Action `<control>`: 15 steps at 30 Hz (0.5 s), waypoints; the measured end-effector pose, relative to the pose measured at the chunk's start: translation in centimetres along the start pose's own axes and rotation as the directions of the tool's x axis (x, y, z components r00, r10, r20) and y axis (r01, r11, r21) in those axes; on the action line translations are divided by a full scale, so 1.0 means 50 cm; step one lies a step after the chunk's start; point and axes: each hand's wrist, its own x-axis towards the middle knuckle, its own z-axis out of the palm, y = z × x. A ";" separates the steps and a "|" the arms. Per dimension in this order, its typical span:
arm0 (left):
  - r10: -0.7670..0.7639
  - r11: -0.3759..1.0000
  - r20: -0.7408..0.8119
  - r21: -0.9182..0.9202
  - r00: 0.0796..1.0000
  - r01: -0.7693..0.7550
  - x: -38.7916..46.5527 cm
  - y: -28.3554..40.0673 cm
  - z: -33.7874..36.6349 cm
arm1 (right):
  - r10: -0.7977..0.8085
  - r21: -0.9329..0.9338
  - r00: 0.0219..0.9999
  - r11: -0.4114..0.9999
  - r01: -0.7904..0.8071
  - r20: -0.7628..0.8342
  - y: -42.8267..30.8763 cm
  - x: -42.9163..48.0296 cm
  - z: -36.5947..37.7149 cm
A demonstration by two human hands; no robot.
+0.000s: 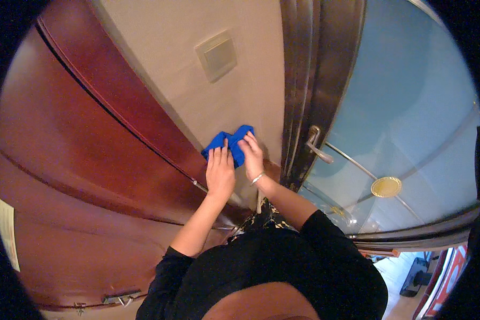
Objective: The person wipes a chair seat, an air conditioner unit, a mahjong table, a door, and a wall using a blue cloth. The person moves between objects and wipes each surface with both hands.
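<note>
A bright blue cloth (233,141) lies bunched against the pale wall (172,76), under both of my hands. My left hand (220,170) presses on its left part with the fingers stretched upward, close to the dark red door frame (156,104). On the cloth's right part rests my right hand (253,156), fingers bent over its edge and a bracelet at the wrist. Above the cloth, a square light switch (216,55) is set in the wall.
To the left stands a dark red wooden door (92,160) with a metal handle (124,298). At right, a brown-framed door (300,72) has a lever handle (316,146) and a blue glass panel (400,92) with a gold oval ornament (386,187). Dark patterned flooring (270,214) shows below.
</note>
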 end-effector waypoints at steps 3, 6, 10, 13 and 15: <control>0.018 0.994 -0.016 -0.110 1.000 -0.020 -0.009 -0.007 0.015 | 0.027 -0.211 1.000 0.977 -0.024 0.008 -0.039 -0.001 0.011; 0.013 0.981 -0.141 -0.191 0.990 -0.040 -0.003 -0.006 0.023 | -0.382 -0.492 0.901 0.755 0.433 0.207 -0.137 -0.013 -0.003; -0.134 0.910 -0.403 -0.411 0.905 -0.047 0.085 0.031 0.023 | -0.618 -0.503 0.497 0.183 0.845 0.609 -0.324 0.041 0.009; -0.219 0.841 -0.568 -0.522 0.793 -0.142 0.225 0.072 0.010 | -0.675 -0.532 0.308 -0.148 0.834 0.671 -0.467 0.094 0.046; -0.246 0.861 -0.653 -0.486 0.716 -0.148 0.337 0.088 -0.014 | -0.734 -0.505 0.178 -0.251 0.826 0.656 -0.570 0.143 0.077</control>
